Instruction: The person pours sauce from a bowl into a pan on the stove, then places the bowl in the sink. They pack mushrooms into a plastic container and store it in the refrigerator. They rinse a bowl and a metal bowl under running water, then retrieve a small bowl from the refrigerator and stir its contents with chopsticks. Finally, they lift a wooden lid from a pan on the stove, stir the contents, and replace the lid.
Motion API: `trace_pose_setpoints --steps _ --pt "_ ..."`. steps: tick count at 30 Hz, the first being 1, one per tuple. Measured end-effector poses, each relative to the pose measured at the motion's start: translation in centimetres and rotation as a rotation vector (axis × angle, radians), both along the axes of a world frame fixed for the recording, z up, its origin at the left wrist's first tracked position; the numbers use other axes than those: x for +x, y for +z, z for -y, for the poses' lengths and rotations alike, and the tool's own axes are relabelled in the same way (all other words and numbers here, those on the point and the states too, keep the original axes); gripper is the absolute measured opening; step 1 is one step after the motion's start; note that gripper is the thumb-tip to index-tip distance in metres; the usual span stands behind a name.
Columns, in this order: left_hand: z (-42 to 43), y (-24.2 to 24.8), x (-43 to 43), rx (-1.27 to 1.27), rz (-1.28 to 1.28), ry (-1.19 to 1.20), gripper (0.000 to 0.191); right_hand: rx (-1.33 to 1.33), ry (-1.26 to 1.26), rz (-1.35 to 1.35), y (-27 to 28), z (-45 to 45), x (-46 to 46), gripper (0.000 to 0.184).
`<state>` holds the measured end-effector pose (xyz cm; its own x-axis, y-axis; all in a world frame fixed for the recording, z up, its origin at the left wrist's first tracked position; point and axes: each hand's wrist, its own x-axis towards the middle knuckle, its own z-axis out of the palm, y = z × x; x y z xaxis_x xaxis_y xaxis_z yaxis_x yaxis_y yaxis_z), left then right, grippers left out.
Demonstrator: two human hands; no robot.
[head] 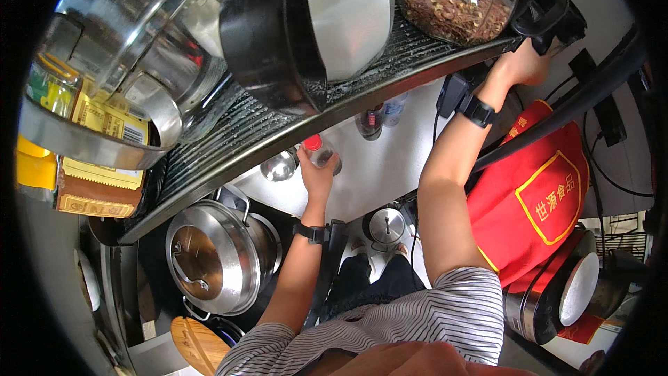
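Observation:
Below the shelf, my left hand (pixel 317 169) is closed around a clear bottle with a red cap (pixel 313 142) that stands over the white counter (pixel 386 172). A small shiny metal bowl (pixel 278 166) is just left of it. At the upper right, my right hand (pixel 524 65) is raised to the end of the ribbed shelf (pixel 250 130), beside the black handle (pixel 543 10) of the glass jar of dried reddish spice (pixel 459 5). My right fingers are partly hidden, so their grip cannot be told.
A lidded steel pot (pixel 209 261) stands at the lower left. The shelf holds a jar of white contents (pixel 352 21) and packaged boxes (pixel 104 167). Two bottles stand behind on the counter. A red cloth (pixel 532 198) and black cables hang at the right.

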<state>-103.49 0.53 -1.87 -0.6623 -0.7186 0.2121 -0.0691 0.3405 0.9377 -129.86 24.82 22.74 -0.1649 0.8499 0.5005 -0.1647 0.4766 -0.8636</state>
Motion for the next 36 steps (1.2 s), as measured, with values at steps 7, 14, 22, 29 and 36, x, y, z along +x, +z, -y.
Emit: trace_pose_setpoints --steps 7,14,22,29,36 --pt "-0.3 0.2 0.0 -0.031 -0.086 -0.001 0.062 0.089 0.120 0.039 -0.8 -3.5 -6.1 0.039" --pt "-0.4 0.8 -0.3 -0.041 -0.030 0.016 0.065 0.258 0.205 0.011 -6.4 -2.6 -5.0 0.041" --pt "0.2 -0.1 -1.1 -0.073 -0.109 0.031 0.068 0.301 0.244 0.013 -7.9 -1.8 -2.7 0.045" --pt "0.9 -0.9 -1.9 -0.033 -0.089 0.039 0.067 0.363 0.272 0.046 -6.5 -2.0 -5.9 0.050" --pt "0.9 -2.1 -1.9 -0.100 -0.136 0.096 0.084 0.320 0.238 0.075 -6.5 -0.2 -3.6 0.060"
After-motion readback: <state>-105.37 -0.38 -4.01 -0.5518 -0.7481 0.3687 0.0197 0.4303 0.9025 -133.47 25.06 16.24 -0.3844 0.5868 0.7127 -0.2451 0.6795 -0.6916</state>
